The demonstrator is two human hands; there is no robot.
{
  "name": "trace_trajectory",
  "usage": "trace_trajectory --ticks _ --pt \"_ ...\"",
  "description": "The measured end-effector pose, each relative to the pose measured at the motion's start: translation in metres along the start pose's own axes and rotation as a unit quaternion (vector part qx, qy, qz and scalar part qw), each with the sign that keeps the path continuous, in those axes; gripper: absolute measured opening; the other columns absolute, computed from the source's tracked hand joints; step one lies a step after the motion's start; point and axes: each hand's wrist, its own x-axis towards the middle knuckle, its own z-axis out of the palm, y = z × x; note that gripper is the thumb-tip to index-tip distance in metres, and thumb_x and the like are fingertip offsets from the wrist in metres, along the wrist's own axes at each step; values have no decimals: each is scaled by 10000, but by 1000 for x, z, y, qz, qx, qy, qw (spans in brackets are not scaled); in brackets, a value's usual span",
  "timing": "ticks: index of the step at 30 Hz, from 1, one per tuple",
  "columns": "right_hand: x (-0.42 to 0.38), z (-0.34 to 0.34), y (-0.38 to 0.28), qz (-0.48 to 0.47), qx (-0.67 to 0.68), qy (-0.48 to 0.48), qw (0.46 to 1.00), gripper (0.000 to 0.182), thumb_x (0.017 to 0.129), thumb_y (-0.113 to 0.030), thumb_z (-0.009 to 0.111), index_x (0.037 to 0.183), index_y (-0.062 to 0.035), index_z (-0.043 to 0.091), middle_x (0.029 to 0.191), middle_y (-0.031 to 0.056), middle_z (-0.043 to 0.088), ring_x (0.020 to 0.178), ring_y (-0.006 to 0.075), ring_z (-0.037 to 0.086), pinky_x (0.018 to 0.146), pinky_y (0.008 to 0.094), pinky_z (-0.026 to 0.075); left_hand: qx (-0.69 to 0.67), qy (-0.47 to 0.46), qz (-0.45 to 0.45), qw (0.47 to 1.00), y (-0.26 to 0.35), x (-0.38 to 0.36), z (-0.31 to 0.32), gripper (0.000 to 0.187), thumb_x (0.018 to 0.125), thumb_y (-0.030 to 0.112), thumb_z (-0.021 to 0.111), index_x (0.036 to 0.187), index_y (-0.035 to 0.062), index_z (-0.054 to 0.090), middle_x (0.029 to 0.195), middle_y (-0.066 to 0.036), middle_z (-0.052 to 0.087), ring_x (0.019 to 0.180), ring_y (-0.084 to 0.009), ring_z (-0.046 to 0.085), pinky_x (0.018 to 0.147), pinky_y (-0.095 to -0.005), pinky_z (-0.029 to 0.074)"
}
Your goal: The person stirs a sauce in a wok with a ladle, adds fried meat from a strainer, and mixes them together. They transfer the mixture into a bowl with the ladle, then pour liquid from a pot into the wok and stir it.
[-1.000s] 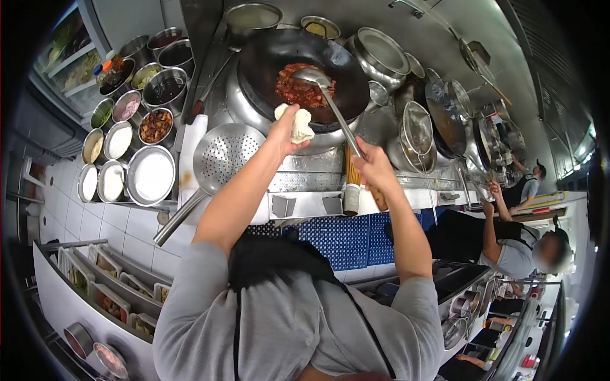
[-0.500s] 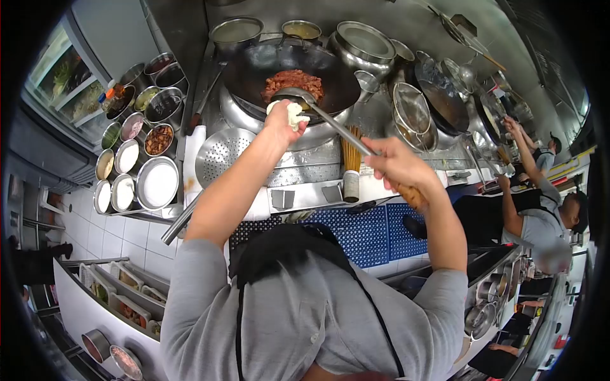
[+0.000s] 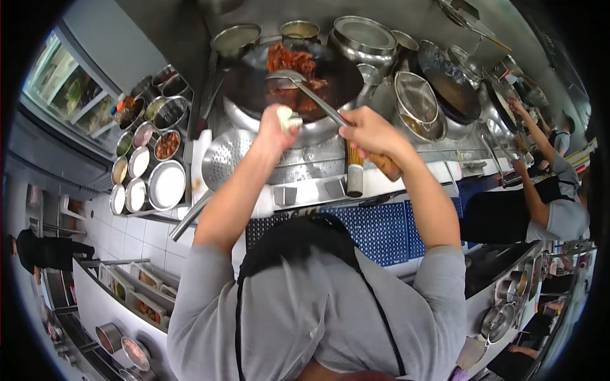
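Note:
My left hand (image 3: 273,131) is closed around a folded white cloth (image 3: 288,118) at the near rim of a big dark wok (image 3: 244,86). Whatever lies under the cloth is hidden. In the wok, reddish-brown pieces of food (image 3: 292,59) are heaped toward the far side, some of them up in the air or on the far wall; blur leaves this unsure. My right hand (image 3: 373,132) grips the shaft of a metal ladle (image 3: 321,105) just above its wooden handle. The ladle's bowl is over the wok, close to the food.
A perforated strainer (image 3: 219,159) lies left of the wok. Beyond it stand pots of ingredients, including white powder (image 3: 167,185). A bamboo brush (image 3: 355,181) rests on the front ledge. On the right are a wire strainer (image 3: 416,95), a second wok (image 3: 452,92) and a co-worker (image 3: 540,209).
The food has gone from a flat heap in the middle to a raised mass at the far side. My right hand has moved left and up with the ladle, whose bowl is farther forward.

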Motion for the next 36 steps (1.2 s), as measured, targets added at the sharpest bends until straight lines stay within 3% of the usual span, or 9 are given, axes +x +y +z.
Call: trace_trajectory --ticks 8,12,18,23,24,26,30,33,36 --pt "34 -6 6 44 -40 -50 997 251 912 -111 539 1125 9 595 567 16 509 405 104 499 383 272 413 -1 21 34 999 -2 21 1 143 850 284 481 805 164 545 690 -21 586 557 -196 568 372 -258 383" --pt "55 21 17 -47 -212 104 971 247 891 -145 568 1031 58 574 588 39 545 417 117 525 413 278 442 -51 -2 92 994 -35 31 -37 100 839 231 507 777 160 539 663 -35 574 527 -203 558 362 -254 368" --pt "29 -23 -15 34 -85 -61 994 400 895 -145 574 1237 63 547 569 37 505 418 116 511 379 277 421 -29 31 -5 999 -10 -34 17 98 821 247 519 788 159 547 659 -31 559 547 -211 544 374 -274 365" --pt "84 25 7 -32 -237 107 965 382 878 -201 594 1133 82 559 668 184 625 492 248 622 505 358 508 -33 16 74 997 -28 39 -25 85 809 244 536 770 169 534 671 -24 570 544 -191 559 374 -277 364" --pt "73 30 10 -83 -253 147 953 333 868 -186 571 1069 79 550 767 273 642 652 384 665 673 449 528 -36 26 75 996 -39 30 -31 67 802 233 541 773 173 537 668 -18 571 538 -186 558 368 -283 361" --pt "45 23 12 -111 -227 163 954 442 863 -186 579 1212 80 531 796 284 641 708 396 666 700 446 518 -16 -3 44 999 -43 2 -36 40 793 223 562 797 187 545 669 -10 574 529 -180 562 346 -286 346" --pt "17 18 4 -40 -91 130 986 528 872 -161 581 1366 -13 470 625 63 582 467 106 536 440 291 450 -21 59 60 996 -9 14 -8 94 824 252 544 809 159 553 676 -21 565 536 -172 560 342 -267 344" --pt "43 30 0 -19 -155 176 972 536 854 -217 585 1327 17 487 853 294 639 877 436 635 818 466 476 15 45 56 997 5 61 -25 126 824 277 556 808 152 561 690 -31 576 538 -180 560 356 -257 345" --pt "85 42 25 -1 -162 152 975 544 862 -225 567 1344 8 469 937 307 633 942 443 617 867 489 457 32 71 44 996 15 71 -27 140 821 292 563 803 153 567 697 -32 583 540 -185 562 361 -252 347"
